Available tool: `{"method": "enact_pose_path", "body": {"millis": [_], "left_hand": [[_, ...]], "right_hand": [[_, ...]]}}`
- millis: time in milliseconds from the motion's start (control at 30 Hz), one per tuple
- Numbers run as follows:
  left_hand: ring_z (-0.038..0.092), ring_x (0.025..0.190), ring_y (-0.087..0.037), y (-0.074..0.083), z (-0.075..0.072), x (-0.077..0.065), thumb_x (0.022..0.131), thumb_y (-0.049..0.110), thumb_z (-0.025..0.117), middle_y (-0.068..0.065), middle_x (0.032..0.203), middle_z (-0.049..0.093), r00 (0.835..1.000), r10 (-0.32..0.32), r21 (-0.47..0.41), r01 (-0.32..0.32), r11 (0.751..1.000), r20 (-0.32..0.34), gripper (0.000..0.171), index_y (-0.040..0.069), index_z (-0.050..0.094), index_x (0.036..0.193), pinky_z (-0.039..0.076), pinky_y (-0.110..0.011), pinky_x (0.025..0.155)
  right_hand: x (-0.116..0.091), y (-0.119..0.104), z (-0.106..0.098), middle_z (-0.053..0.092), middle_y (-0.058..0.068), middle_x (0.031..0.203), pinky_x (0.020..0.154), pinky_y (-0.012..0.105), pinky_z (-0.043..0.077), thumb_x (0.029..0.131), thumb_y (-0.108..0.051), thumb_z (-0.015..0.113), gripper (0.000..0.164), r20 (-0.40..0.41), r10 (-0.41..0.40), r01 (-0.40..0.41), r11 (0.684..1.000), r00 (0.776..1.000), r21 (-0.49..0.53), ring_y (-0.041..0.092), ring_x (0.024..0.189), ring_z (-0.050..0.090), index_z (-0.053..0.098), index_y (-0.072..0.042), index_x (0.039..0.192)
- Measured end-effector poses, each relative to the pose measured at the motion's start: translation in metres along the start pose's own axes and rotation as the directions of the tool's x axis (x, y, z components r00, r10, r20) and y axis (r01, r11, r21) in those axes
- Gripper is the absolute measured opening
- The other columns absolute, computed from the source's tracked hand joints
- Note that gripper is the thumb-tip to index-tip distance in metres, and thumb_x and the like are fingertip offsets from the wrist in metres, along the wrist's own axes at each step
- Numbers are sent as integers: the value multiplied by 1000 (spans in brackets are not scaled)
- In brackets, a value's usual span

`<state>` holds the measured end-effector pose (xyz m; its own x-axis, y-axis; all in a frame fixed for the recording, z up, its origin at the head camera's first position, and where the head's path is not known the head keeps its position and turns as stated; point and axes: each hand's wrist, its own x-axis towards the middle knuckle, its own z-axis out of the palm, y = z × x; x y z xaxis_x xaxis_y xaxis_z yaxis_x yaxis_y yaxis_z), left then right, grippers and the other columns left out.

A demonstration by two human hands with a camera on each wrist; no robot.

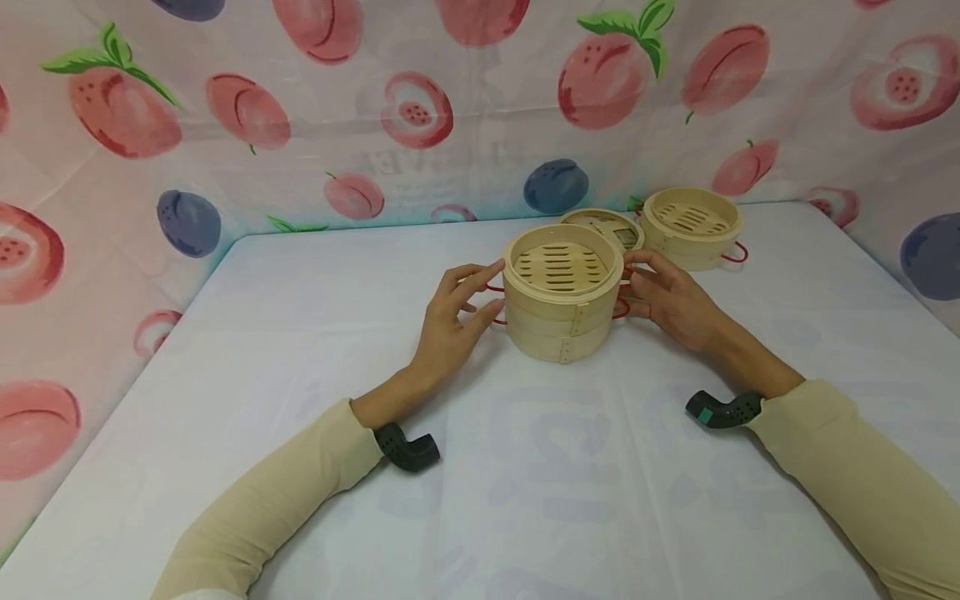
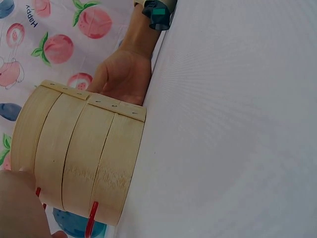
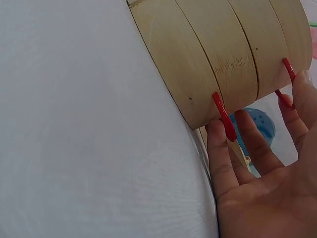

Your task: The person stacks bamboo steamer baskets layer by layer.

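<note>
Two stacked bamboo steamer baskets (image 1: 564, 317) stand on the white table, the slatted floor of the upper one facing up. Red loop handles stick out at both sides of each tier. My left hand (image 1: 444, 323) is at the left side, its index fingertip at the upper rim and its thumb lower, by the handles. On the opposite side my right hand (image 1: 673, 302) has its fingers spread around the red handles. In the right wrist view its thumb and index fingertip lie by the upper handle (image 3: 289, 69), and other fingertips meet the lower wall near the lower handle (image 3: 224, 116).
Behind the stack lies a round bamboo lid (image 1: 628, 233), partly hidden. Another bamboo steamer basket (image 1: 690, 250) with red handles stands at the back right. Fruit-printed cloth (image 1: 480, 175) hangs along the back and sides of the white table (image 1: 510, 500).
</note>
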<state>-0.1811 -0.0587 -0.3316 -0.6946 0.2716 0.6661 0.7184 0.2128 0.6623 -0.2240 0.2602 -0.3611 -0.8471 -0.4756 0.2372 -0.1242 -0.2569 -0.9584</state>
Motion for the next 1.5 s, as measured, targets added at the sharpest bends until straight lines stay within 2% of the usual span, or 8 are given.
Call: {"method": "enact_pose_path", "body": {"millis": [467,733,967,1167,1333,1500], "left_hand": [[49,103,-37,3,-1,1,87,-7,64,-25,125,49,1000,-5,23,4,1000,15,44,-7,53,130,46,-55,74],[50,104,-36,4,-2,1,88,-6,64,-23,125,50,1000,-6,48,5,999,19,44,-7,53,130,47,-37,75],[50,104,-38,1,-2,1,89,-6,63,-22,125,50,1000,-14,32,14,999,17,42,-7,52,129,47,-45,75],[50,105,-36,2,-2,0,89,-5,63,-21,126,50,999,-24,31,24,999,21,43,-6,52,130,47,-41,76],[50,105,-36,2,-2,0,89,-5,63,-20,126,50,999,-30,28,30,999,27,44,-4,53,131,47,-46,75],[51,104,-39,-9,0,-1,89,-3,64,-21,129,49,999,-32,8,31,999,36,45,-4,52,133,46,-56,74]], "right_hand": [[0,-1,-2,45,12,129,88,32,50,102,-4,40,25,23,-9,9,1000,1000,-13,21,116,52,49,-11,125],[0,-4,-1,41,11,131,89,31,49,102,-5,42,24,17,11,-11,1000,1000,-25,20,117,50,50,-13,122],[0,-4,-1,40,12,132,88,31,50,101,-4,43,23,23,-3,4,1000,1000,-25,21,118,48,51,-13,121],[0,-4,-1,40,11,131,88,31,49,101,-5,44,23,20,1,0,1000,1000,-28,21,117,48,52,-14,120],[0,-4,-1,41,11,131,89,31,49,101,-6,45,23,25,1,0,1000,1000,-23,21,117,50,52,-14,121],[-1,-1,-2,43,11,129,88,32,50,101,-3,42,23,21,-7,7,1000,1000,-9,21,115,50,52,-13,120]]}}
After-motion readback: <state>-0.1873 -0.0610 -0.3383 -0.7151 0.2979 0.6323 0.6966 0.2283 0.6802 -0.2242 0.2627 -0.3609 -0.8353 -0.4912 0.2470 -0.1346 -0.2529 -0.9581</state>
